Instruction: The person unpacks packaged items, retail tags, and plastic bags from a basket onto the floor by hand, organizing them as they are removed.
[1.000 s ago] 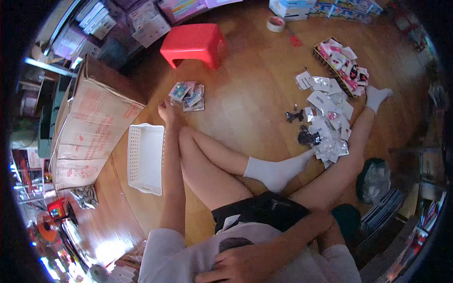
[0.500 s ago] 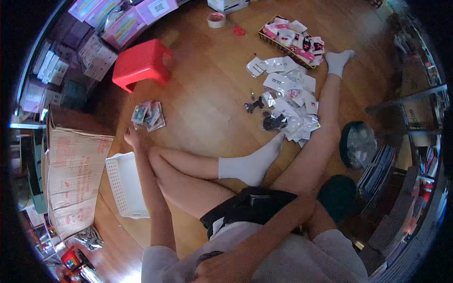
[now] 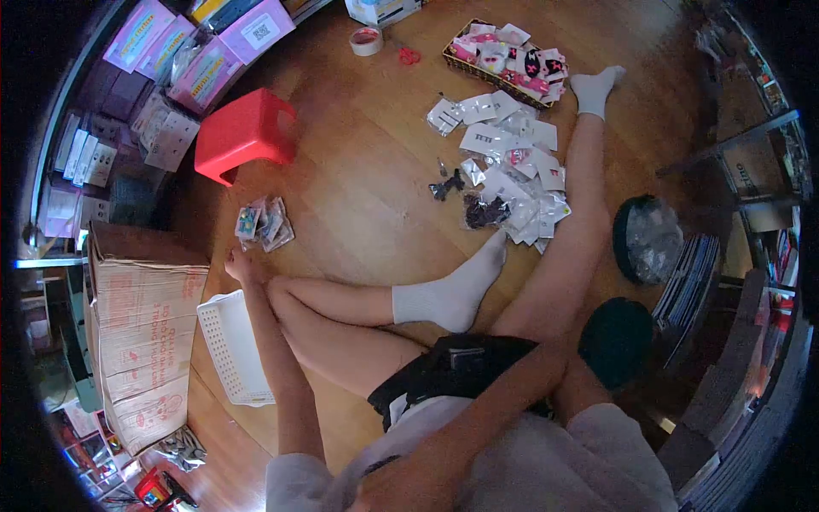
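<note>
My left hand [image 3: 242,265] rests past my bent left knee, its fingers curled in with nothing visible in them. Just beyond it lies a small pile of clear packets [image 3: 265,224]. A white perforated plastic basket [image 3: 229,363] stands under my left forearm. Across my belly lies my right forearm, with my right hand [image 3: 394,488] against my light shirt at the bottom edge; its fingers are mostly hidden. Between my legs, white carded packets [image 3: 509,175] are spread in a heap, with a bag of dark items [image 3: 485,210] and a loose black piece [image 3: 446,185] beside them.
A wicker basket [image 3: 456,61] of pink and white packets sits near my right foot. A red stool [image 3: 246,132], tape roll [image 3: 366,41] and cardboard box [image 3: 145,341] are at left. Right of my leg are a dark green round container [image 3: 636,239], another green round object [image 3: 616,343] and shelves.
The view has turned slightly, so the floor items at the top shift left and the cardboard box appears lower. Both hands stay nearly in place, and nothing on the floor has been moved.
</note>
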The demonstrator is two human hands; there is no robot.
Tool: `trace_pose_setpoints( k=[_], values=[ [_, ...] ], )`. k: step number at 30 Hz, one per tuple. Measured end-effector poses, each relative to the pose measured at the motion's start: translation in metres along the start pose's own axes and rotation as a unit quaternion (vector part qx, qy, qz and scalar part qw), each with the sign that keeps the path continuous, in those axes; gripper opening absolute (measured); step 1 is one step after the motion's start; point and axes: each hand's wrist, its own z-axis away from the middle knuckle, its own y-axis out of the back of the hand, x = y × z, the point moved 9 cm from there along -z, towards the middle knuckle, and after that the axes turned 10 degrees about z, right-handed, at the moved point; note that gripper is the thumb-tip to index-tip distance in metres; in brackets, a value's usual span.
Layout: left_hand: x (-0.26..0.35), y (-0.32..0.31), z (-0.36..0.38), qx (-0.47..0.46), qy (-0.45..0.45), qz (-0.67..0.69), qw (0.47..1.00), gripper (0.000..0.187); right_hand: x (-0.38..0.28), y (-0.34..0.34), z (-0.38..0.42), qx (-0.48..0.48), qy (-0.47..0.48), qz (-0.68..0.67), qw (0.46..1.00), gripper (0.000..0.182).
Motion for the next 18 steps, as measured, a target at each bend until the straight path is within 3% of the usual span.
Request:
trace_pose_setpoints(
  k=[2, 4, 6, 12, 15, 18],
  values=[
    [0.003, -0.008, 0.007, 0.035, 0.011, 0.121, 0.992, 0.02, 0.001, 0.003, 0.003, 0.002, 0.0, 0.0, 1.0, 0.026],
    [0.004, -0.007, 0.015, 0.049, 0.017, 0.148, 0.988, 0.02, 0.003, 0.009, 0.008, 0.003, -0.004, 0.0, 1.0, 0.027],
    [0.013, -0.003, 0.013, 0.02, 0.015, 0.03, 0.999, 0.021, 0.003, 0.012, 0.01, 0.003, -0.008, 0.0, 1.0, 0.028],
    [-0.047, 0.007, -0.041, 0.003, -0.1, -0.039, 0.994, 0.023, -0.001, 0.006, 0.005, -0.011, -0.008, 0.003, 1.0, 0.03],
    [-0.038, 0.012, -0.033, 0.028, -0.057, 0.016, 0.998, 0.024, 0.0, 0.01, 0.008, -0.014, -0.012, -0.003, 1.0, 0.031],
    [-0.037, 0.008, -0.018, 0.031, 0.065, 0.084, 0.994, 0.025, 0.003, 0.02, 0.021, -0.021, -0.024, -0.023, 0.999, 0.033]
  ],
)
